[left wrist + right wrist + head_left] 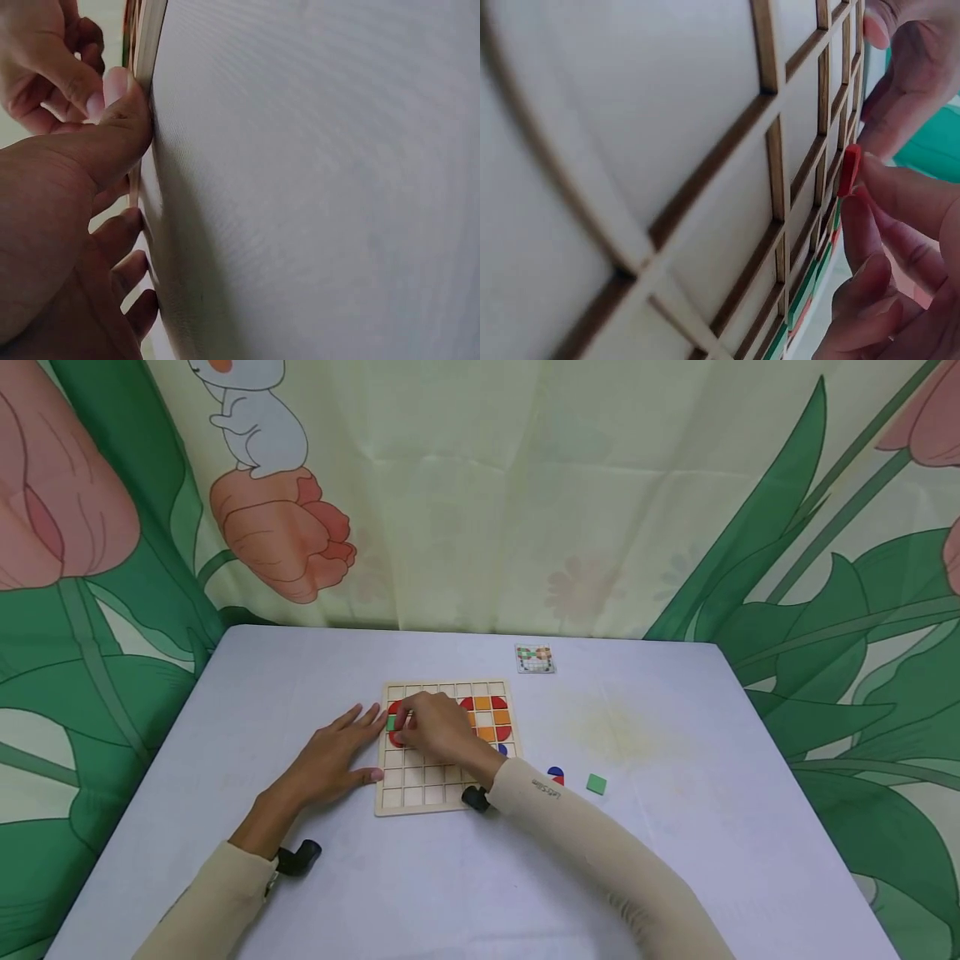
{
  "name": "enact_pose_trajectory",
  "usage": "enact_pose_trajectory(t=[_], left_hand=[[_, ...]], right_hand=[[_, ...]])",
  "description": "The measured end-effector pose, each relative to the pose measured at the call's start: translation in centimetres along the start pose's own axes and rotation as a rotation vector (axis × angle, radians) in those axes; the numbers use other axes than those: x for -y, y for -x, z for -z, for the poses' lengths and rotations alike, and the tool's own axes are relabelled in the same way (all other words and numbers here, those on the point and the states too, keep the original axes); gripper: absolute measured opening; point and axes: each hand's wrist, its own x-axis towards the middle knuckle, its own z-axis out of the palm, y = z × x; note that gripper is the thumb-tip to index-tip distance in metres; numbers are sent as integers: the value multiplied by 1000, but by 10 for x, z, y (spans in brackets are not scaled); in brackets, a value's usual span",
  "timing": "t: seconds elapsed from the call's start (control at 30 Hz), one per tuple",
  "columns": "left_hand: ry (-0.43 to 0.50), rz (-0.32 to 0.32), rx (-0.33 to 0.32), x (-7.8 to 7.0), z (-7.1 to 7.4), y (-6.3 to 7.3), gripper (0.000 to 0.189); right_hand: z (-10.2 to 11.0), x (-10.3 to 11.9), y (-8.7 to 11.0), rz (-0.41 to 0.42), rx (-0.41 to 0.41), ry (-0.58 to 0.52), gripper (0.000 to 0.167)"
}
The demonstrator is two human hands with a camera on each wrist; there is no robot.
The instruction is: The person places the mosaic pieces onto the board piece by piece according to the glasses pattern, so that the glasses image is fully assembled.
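A wooden grid board (433,796) lies on the table with red, orange, green and blue pieces set in its upper cells. My right hand (438,724) reaches over its left side and partly hides the pieces there. In the right wrist view, thumb and fingertip of the right hand (900,247) pinch a small red piece (850,169), tilted up at the grid. My left hand (330,760) rests at the board's left edge, fingers spread. The left wrist view shows the left thumb (120,124) pressed against the board's side.
A small patterned card (535,658) lies behind the board, to the right. On the table right of the board are a green square tile (596,784) and a blue rounded piece (555,772) with a red one beside it, partly covered by the right sleeve (585,835).
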Motion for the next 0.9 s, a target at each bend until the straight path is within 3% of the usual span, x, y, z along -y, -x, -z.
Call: enact_pose_trajectory(t=[0.2,0.43,0.9], left_hand=[[-2,-10,-4,3,-5,-2,98],[-10,6,-2,0,-4,-2,98],[-18,20,9,-1,-1,0,100]], right_hand=[[-4,0,-2,21,-1,55,7],[-1,-4,0,22,6,11,6],[26,-19,32,-26,-22,-82,11]])
